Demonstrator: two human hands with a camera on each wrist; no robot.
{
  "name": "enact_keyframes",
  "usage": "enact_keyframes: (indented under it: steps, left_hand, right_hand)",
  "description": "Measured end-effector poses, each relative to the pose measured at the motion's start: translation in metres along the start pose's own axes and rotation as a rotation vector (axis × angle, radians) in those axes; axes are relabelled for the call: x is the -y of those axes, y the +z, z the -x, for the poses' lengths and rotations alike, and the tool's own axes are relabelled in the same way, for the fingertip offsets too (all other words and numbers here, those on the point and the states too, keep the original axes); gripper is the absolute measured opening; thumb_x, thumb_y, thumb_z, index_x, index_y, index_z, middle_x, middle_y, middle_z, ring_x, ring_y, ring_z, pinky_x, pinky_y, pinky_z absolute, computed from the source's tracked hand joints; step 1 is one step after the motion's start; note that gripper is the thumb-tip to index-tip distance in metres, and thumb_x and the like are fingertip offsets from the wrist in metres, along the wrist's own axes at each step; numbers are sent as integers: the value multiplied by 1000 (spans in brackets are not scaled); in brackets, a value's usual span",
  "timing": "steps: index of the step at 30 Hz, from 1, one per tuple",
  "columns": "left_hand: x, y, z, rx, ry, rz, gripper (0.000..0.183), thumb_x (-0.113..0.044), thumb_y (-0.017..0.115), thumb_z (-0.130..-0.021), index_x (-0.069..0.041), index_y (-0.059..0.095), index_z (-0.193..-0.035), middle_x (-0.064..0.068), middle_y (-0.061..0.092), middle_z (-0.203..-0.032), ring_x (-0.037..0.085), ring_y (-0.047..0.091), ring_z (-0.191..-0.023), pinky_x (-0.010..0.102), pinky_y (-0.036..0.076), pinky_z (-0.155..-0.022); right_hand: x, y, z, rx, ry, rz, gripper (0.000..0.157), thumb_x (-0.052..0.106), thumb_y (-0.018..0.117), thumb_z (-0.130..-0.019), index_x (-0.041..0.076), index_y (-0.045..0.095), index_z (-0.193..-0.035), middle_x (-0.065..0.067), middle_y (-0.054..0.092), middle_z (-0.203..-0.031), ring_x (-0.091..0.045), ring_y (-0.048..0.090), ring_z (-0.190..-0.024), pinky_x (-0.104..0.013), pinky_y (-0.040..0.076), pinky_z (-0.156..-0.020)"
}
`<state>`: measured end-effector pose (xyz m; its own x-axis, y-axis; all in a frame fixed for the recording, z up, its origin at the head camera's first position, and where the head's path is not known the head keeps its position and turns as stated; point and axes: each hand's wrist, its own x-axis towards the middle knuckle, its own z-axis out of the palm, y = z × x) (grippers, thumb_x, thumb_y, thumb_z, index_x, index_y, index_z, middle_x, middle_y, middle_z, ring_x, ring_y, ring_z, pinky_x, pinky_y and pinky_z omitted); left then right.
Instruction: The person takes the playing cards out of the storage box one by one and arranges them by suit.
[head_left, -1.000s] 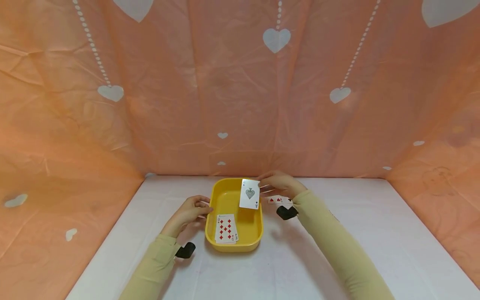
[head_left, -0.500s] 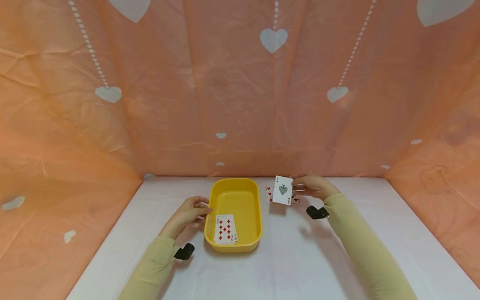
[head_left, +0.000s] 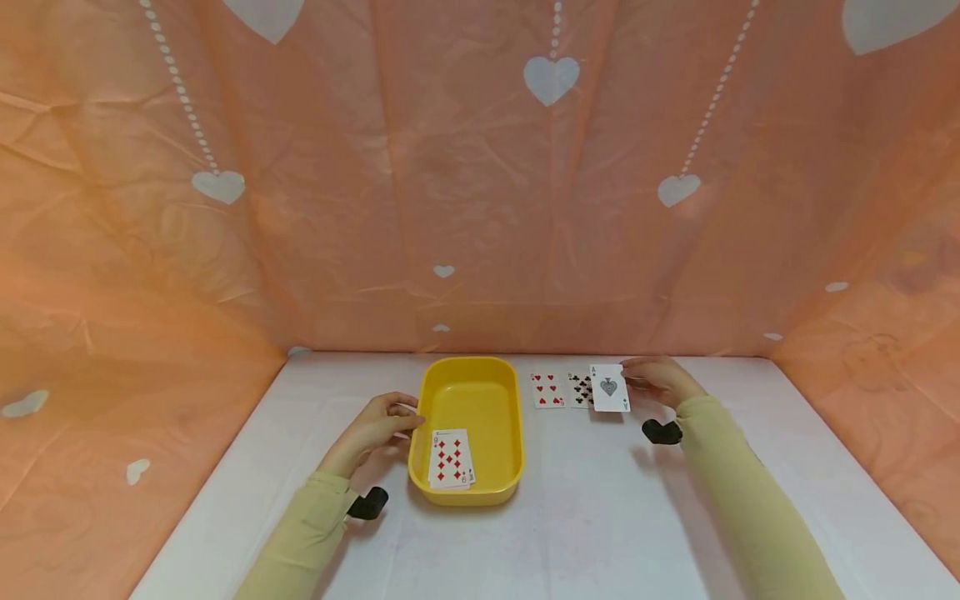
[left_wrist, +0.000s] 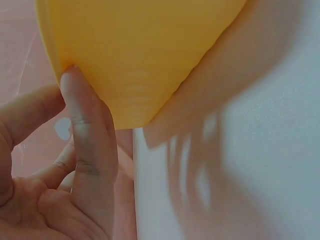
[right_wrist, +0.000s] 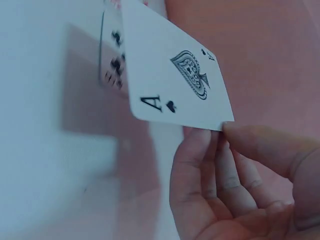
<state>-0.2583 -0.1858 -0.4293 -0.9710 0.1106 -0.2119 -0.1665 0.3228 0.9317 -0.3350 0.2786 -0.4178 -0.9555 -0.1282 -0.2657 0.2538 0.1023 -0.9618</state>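
At the left side of the yellow tray point(head_left: 467, 500), my left hand point(head_left: 380, 423) holds the rim; in the left wrist view a fingertip point(left_wrist: 75, 82) lies against the outer wall. Inside the tray, near its front left, is a small stack of playing cards with the nine of diamonds point(head_left: 449, 458) on top. My right hand point(head_left: 660, 379) pinches the ace of spades point(head_left: 611, 398) by its right edge, above the table. The ace partly covers a clubs card point(head_left: 580, 391) lying flat. Left of that lies the six of hearts point(head_left: 547, 391), face up.
A white cloth covers the table point(head_left: 555, 533). An orange curtain point(head_left: 480, 208) with white hearts encloses the back and both sides. Black wrist mounts point(head_left: 662, 432) hang below both wrists.
My right hand has carried the ace of spades from above the tray rightward, past the six of hearts, to the right end of the clubs card. The left hand and tray stay put.
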Motion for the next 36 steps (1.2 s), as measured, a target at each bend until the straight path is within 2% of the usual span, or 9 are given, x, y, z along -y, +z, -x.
enact_keyframes:
  steps: [4,13,22,25,32,34,36]
  left_hand:
    - [-1,0,0,2,-15,8,38,-9,67,-88,4,52,-121,13,64,-94,20,64,-73,39,55,-68]
    - [-4,0,0,1,10,-2,38,-7,66,-89,6,51,-121,15,63,-95,21,64,-71,40,56,-67]
    - [-1,1,0,-5,0,12,37,-6,67,-88,6,52,-120,14,64,-93,19,62,-68,40,55,-66]
    - [0,2,0,-2,-3,13,37,-6,66,-88,6,52,-121,14,64,-94,19,63,-70,39,55,-66]
    - [1,2,0,-8,7,11,37,-6,66,-88,7,52,-120,13,64,-93,20,63,-71,38,55,-65]
    - [1,2,0,-5,18,15,37,-6,66,-88,8,52,-120,14,64,-92,20,63,-71,39,55,-67]
    - [2,1,0,7,37,23,37,-6,66,-88,9,51,-119,15,64,-92,21,64,-72,40,55,-68]
  right_hand:
    - [3,-3,3,-48,56,-41,46,-5,55,-92,-18,39,-133,3,64,-90,-7,60,-80,-32,48,-90]
    - [-8,-12,-4,-135,50,-113,40,-5,56,-91,-16,47,-128,3,64,-83,-8,60,-77,-26,52,-77]
    - [-19,-10,-13,-254,76,-143,45,-8,55,-90,-16,42,-132,-9,63,-96,-11,60,-79,-28,53,-75]
    - [-20,-10,-15,-269,70,-143,45,-10,55,-89,-17,42,-132,-14,61,-102,-11,60,-79,-28,53,-75]
    - [-20,-9,-16,-287,84,-77,45,-11,53,-89,-16,43,-133,-27,46,-131,-14,59,-87,-27,53,-78]
    - [-20,-9,-14,-286,81,-64,46,-12,53,-89,-16,42,-133,-28,46,-130,-14,59,-86,-28,53,-80]
    - [-19,-10,-11,-276,64,-58,47,-13,53,-88,-18,40,-133,-26,54,-119,-12,60,-82,-28,53,-79]
